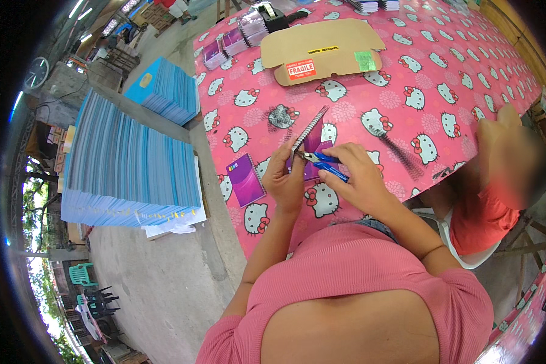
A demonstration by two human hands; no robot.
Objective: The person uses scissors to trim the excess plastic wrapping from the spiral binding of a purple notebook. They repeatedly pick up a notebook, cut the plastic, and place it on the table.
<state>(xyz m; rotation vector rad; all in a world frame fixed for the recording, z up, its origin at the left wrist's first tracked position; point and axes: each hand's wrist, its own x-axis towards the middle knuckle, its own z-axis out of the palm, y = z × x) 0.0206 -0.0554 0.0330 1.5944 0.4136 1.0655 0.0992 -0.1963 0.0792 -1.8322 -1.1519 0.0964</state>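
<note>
My left hand (283, 185) grips a small spiral notebook on edge, its coil binding (310, 128) slanting up and away. Blue-handled pliers (332, 166) are in my right hand (363, 180), with their jaws at the near end of that coil. Behind the pliers, purple covers (317, 144) show partly, mostly hidden by my hands. To the left of my left hand a purple spiral notebook (244, 180) lies flat on the pink patterned table cover (346, 118). Loose black binding coils (401, 156) rest to the right, and more dark coils (281, 119) lie beyond my left hand.
A flattened cardboard piece (324, 48) lies farther back, beside a tape dispenser (273, 19) and bundled purple notebooks (224, 48). Tall stacks of blue sheets (127, 158) stand left of the table. At the right edge sits a person in red (485, 221).
</note>
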